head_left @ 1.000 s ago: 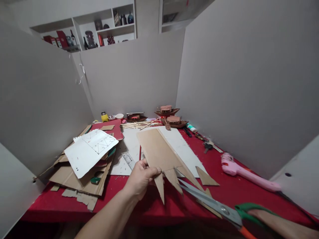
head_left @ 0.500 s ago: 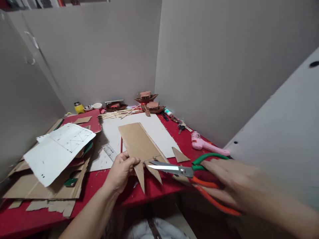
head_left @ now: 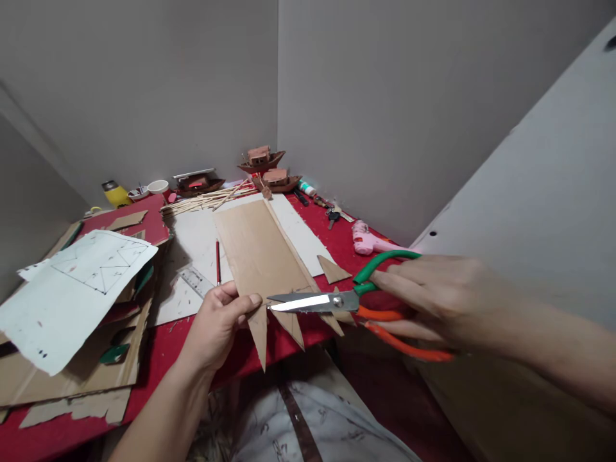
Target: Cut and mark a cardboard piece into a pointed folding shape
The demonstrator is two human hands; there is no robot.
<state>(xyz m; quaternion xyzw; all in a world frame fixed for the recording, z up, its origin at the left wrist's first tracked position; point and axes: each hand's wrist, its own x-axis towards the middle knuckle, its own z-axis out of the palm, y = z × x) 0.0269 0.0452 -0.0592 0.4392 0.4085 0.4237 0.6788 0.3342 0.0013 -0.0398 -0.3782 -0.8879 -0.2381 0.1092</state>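
Observation:
My left hand (head_left: 219, 321) pinches the near left edge of a cardboard piece (head_left: 264, 250), thumb on top. Pointed triangular tabs jut from the cardboard's near edge, over the table's front. In my right hand (head_left: 433, 292) is a pair of scissors (head_left: 337, 301) with green and orange handles. The blades point left, slightly apart, lying across the base of the tabs with the tips close to my left thumb. Loose cardboard triangles lie on the red cloth, one of them a cut triangle (head_left: 332, 269) just beyond the scissors.
A drawn paper pattern (head_left: 72, 289) rests on stacked cardboard at the left. A ruler (head_left: 195, 280) and red pencil (head_left: 218, 263) lie on a white board (head_left: 185, 237). Wooden sticks (head_left: 206, 200), model boats (head_left: 276, 179) and a pink glue gun (head_left: 368, 239) stand farther back.
The view has shifted, so the table's things appear farther left and higher. The scissors' blades have moved along the tabs' base toward my left hand, which still pinches the cardboard.

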